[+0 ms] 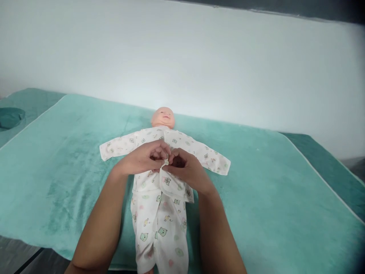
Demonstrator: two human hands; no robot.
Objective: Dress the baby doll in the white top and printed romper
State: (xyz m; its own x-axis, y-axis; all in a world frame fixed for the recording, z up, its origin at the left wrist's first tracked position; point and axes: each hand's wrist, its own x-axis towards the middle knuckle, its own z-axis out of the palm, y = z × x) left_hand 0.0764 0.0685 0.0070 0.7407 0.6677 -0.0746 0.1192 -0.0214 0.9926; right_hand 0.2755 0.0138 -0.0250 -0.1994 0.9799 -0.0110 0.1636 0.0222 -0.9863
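A baby doll lies on its back, dressed in a white printed jacket with long sleeves and matching trousers. Both sleeves stretch out to the sides, with no doll hands showing at the cuffs. Over the doll's chest, my left hand pinches the jacket's front edge. My right hand grips the same front edge close beside it, thumb and fingers together. Between my fingertips a bit of the edge is bunched up; any fastener there is too small to make out. Below my hands the jacket's front flap hangs loose at the hem.
A teal plush cover with a pale edge lies beneath the doll. Darker teal cloth shows at the right, and a teal rounded object sits at the far left. A white wall stands behind the surface.
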